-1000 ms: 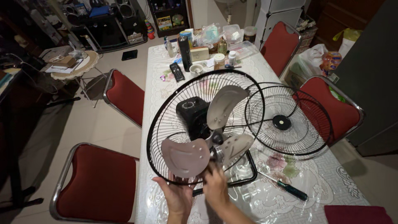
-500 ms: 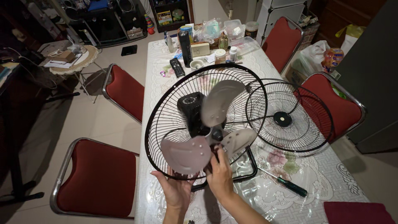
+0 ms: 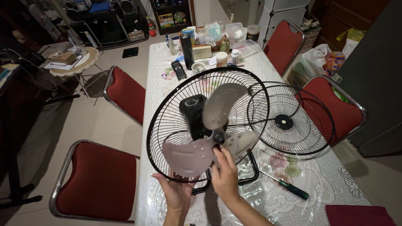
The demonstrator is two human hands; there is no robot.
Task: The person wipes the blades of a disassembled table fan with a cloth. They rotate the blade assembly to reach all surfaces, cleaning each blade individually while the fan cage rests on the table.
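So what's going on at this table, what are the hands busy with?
A person is working on a partly dismantled fan on a table with a lace-patterned cover. The left hand holds the bottom rim of the rear grille, and the right hand is at the hub of the grey blades, fingers on it. The front grille is off, lying to the right, with a screwdriver nearby.

Colour and pattern record, fan on my table

Fan blades [image 3: 197, 152]: 3, dull grey. Rear guard [image 3: 176, 113] and loose front guard [image 3: 291, 121]: black wire, the latter with a pale centre disc. Tablecloth [image 3: 293, 196]: white lace, floral print beneath clear film. Chairs [image 3: 98, 184]: red seats, chrome frames. Screwdriver [image 3: 289, 189]: dark green handle.
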